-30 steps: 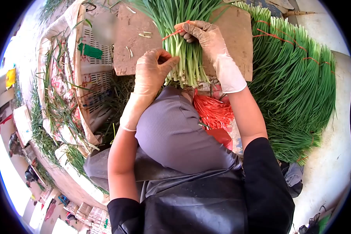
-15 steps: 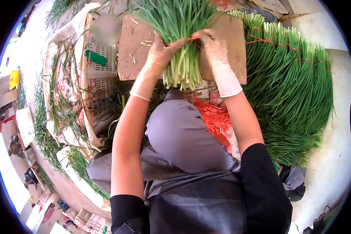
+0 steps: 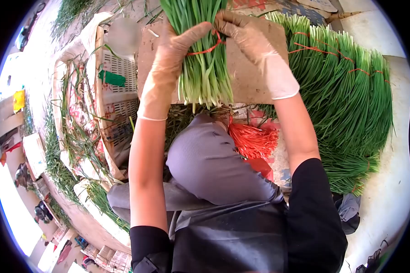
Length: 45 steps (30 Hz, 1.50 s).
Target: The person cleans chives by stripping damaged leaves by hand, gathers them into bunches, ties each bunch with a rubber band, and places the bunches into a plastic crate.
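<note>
A bundle of green stalks (image 3: pixel 206 77) with pale cut ends toward me lies over a brown board (image 3: pixel 253 75). A red tie (image 3: pixel 206 51) circles it. Gloved, my left hand (image 3: pixel 175 43) wraps round the bundle's left side, its thumb across the front above the tie. On the bundle's right side is my right hand (image 3: pixel 237 29), also gloved, its fingers closed together at the stalks near the tie's end. What its fingertips grip is too small to make out.
Tied green bundles (image 3: pixel 346 95) are stacked at the right. Red strips (image 3: pixel 253 139) lie beside my knee (image 3: pixel 205 159). At the left stands a white basket (image 3: pixel 118 82) with a cloth lining and loose leaves. More leaves are scattered on the floor.
The bundle has shifted up and left and been raised toward me. My left hand has moved from the tie to round the bundle; my right hand has moved slightly up and left.
</note>
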Motion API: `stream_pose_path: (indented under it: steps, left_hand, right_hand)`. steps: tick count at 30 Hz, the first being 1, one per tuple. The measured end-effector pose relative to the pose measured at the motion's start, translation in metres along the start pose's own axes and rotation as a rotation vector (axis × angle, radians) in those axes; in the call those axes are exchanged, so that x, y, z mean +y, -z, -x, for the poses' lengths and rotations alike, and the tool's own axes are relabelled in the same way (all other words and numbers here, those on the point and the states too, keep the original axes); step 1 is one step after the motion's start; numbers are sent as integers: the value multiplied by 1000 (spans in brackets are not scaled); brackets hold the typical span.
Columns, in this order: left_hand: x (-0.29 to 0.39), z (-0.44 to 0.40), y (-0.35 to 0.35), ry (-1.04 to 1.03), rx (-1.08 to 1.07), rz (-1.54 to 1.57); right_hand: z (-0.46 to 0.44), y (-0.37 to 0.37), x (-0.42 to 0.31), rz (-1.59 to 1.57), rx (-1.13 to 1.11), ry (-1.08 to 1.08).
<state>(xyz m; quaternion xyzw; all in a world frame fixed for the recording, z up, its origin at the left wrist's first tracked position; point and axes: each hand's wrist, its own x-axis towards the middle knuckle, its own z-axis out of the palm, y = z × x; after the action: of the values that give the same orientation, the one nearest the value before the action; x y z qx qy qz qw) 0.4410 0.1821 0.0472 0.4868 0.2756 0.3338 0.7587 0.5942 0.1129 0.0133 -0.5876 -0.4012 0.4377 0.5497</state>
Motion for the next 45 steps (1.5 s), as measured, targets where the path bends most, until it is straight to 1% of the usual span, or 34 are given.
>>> stream_pose_path:
  steps: [1,3,5,7,9,10,11,12,13,14,15,16,17,19,21,23,24,25,26,27,28,29,30,31,32,33,34,35,37,38,39,40,43,45]
  left_hand:
    - [16,7,-4,-133,0,-59]
    - [38,5,2,-345,-111,-172]
    - [52,15,1,-345,-111,-221]
    - [55,28,4,-337,-112,-263]
    - [43,38,14,6,-134,368]
    - [33,37,15,-247,-29,-305]
    - [20,32,29,-249,-31,-306]
    - [5,19,50,-134,-52,-307]
    - [-4,13,61,-16,-69,-306]
    - [-2,11,56,15,-33,-3]
    - [0,9,51,20,-34,-3]
    - [2,9,48,-142,-17,-100]
    - [4,10,46,-299,0,-198]
    - [11,0,42,-224,79,-308]
    - [35,-9,25,-381,4,-305]
    - [57,-11,24,-273,-25,-273]
    - [72,-11,15,-263,-17,-275]
    - [95,-14,-1,-83,-58,-208]
    - [104,-12,-7,103,-96,-138]
    - [93,-24,11,114,-85,-135]
    - [76,-49,41,97,-132,-518]
    - [69,-62,58,74,-182,-903]
    - [79,1,-4,197,271,-1090]
    - [49,-22,62,-58,-272,-1390]
    - [38,2,59,251,-285,-709]
    - [-28,2,112,-86,-127,-1594]
    - [-23,37,77,-43,76,-1707]
    - [-20,60,58,108,129,-1667]
    - [-46,76,49,24,327,-1970]
    - [-51,78,48,58,334,-1932]
    - [-57,78,56,62,348,-1924]
    - [-61,76,67,-12,332,-1819]
    - [-45,76,89,-206,351,-1617]
    - [-8,77,87,25,129,-1521]
  right_hand:
    - [4,-3,-17,67,-24,192]
    - [6,-11,-51,-26,-85,262]
    - [7,-13,-69,-110,-150,339]
    - [11,-6,-75,107,-244,539]
    - [6,-9,-58,169,-236,584]
    - [5,-13,-54,73,-201,379]
    - [6,-17,-48,-26,-165,170]
    - [-5,-11,-31,-21,-281,13]
    - [-12,-8,-24,-23,-276,8]
    - [-17,-10,-25,225,-312,258]
    - [-20,-13,-26,473,-342,510]
    - [-21,-19,-23,170,-203,220]
    - [-23,-19,-10,163,-203,210]
    - [-33,-18,20,379,-69,447]
    - [-26,-29,-1,274,-86,375]
    - [3,-39,-48,664,5,363]
    - [-2,-44,-33,451,38,366]
    - [2,-46,-35,448,31,361]
    - [10,-48,-42,290,25,219]
    - [18,-50,-49,132,19,77]
    - [23,-53,-53,49,15,-89]
    - [21,-52,-38,48,10,-88]
    - [13,-51,-9,301,68,-81]
    - [9,-51,13,551,134,-71]
    - [9,-54,21,671,174,-72]
    - [12,-59,28,792,210,-82]
    - [17,-69,35,780,313,73]
    - [20,-76,31,776,339,215]
    - [20,-87,29,736,261,429]
    - [19,-93,32,741,252,432]
    - [17,-100,36,542,195,521]
    - [15,-104,38,340,137,606]
    - [16,-114,1,237,173,592]
    - [9,-118,-27,259,120,615]
